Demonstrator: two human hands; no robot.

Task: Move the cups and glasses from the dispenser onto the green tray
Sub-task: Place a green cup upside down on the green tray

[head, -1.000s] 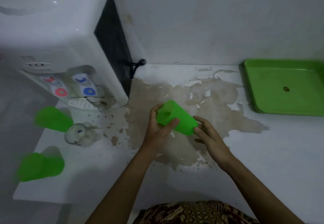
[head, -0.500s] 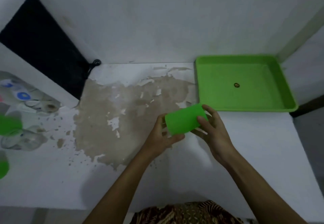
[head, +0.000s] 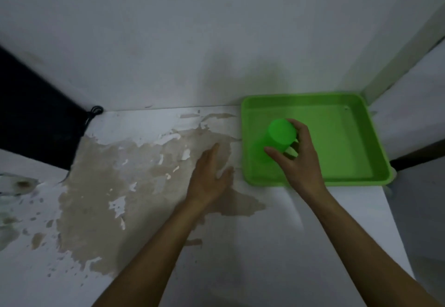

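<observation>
A green plastic cup (head: 277, 138) is upside down over the left part of the green tray (head: 361, 138), its base facing up and tilted toward me. My right hand (head: 298, 160) grips the cup around its side. I cannot tell whether the cup's rim touches the tray floor. My left hand (head: 209, 176) hovers open over the table just left of the tray, fingers apart and holding nothing. Only the dark side of the dispenser (head: 36, 114) shows at the left edge.
The white table (head: 265, 246) has a large brown patch of peeled paint (head: 120, 186) in its middle. A black cable (head: 94, 111) hangs by the wall next to the dispenser. The tray sits in the back right corner against the walls.
My right hand carried the green cup to the right and turned it upside down over the tray. My left hand let go of the cup and opened. The view shifted right.
</observation>
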